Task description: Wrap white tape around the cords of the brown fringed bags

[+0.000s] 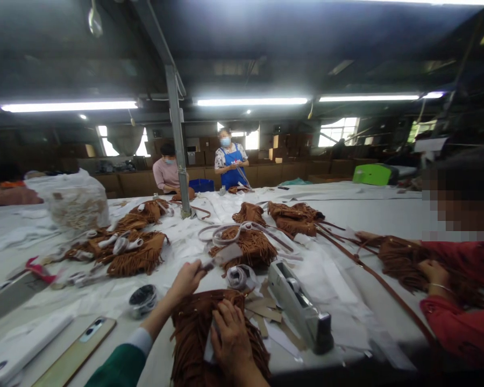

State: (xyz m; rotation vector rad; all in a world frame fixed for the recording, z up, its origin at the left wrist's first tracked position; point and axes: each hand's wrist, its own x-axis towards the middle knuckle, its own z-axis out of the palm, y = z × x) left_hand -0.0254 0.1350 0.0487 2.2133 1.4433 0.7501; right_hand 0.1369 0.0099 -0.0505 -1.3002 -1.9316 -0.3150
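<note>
A brown fringed bag [193, 322] lies in front of me at the table's near edge. My right hand [232, 333] presses on it with bent fingers gripping its top. Under that hand a small white piece [210, 346] shows in part; its kind is unclear. My left hand [190, 277], beyond the bag, is closed on a thin strip with a pale flat end [229, 252]. The strip is blurred. Just behind it lies another fringed bag [258, 247] with a pale wrapped strap [242, 228]. A wrapped roll [236, 278] sits between the two bags.
A grey tape dispenser [296, 306] stands right of the near bag, among cardboard scraps [262, 309]. Left are a dark-filled tub [143, 300], a phone [78, 352] and a white device [26, 349]. More fringed bags [139, 255] lie around. A co-worker's hand [435, 277] handles a bag at right.
</note>
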